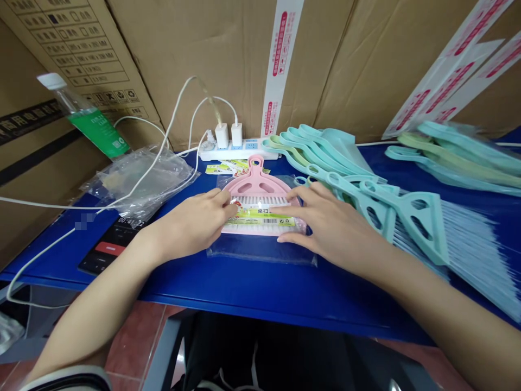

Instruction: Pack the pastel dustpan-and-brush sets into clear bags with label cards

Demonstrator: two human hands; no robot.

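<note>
A pink dustpan and brush set [256, 184] lies flat on the table, handle pointing away from me, inside a clear plastic bag [260, 252]. Across its bristles sits a yellow-and-white label card [262, 213]. My left hand [195, 220] is closed at the left edge of the set, thumb and fingers together on the bag. At the right edge, my right hand [325, 225] rests with its fingers apart, the fingertips touching the bag over the label. The bag's near edge extends past the dustpan toward me.
Turquoise brushes [423, 222] and dustpans [325, 146] lie to the right, with bagged sets [459, 157] beyond. A power strip [244, 149], more label cards [228, 166], empty plastic bags [142, 174], a phone [114, 244], a bottle [93, 125] and loose white cables surround the left and back.
</note>
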